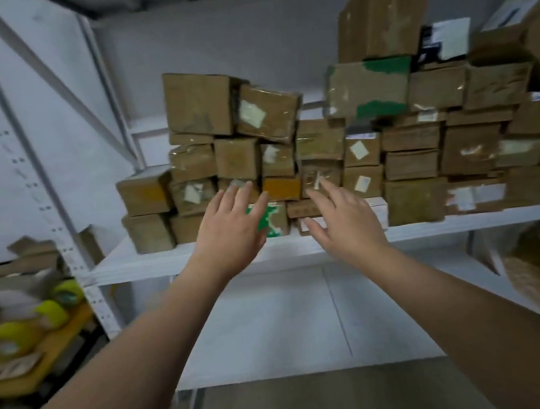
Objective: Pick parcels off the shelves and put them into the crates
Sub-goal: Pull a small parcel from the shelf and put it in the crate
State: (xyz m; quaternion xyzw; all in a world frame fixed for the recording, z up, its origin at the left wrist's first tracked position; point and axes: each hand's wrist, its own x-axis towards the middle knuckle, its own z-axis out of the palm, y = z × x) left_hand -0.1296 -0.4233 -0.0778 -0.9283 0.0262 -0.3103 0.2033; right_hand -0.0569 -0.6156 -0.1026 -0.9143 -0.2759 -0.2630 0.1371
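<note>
Left hand (233, 223), right hand (341, 219) spread, holding nothing, flanking low parcels (282, 187) on shelf (180, 255), likely framing two-handed grip

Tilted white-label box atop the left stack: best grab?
Probably from the front and above: nothing rests on the tilted box, and its right end is free. Hold the top face and right end; its left end abuts the taller box.

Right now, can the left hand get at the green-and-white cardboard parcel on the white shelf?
Probably yes: the left hand hovers just before the green-and-white parcel, nothing between, though an orange-sided cardboard box sits on it.
</note>
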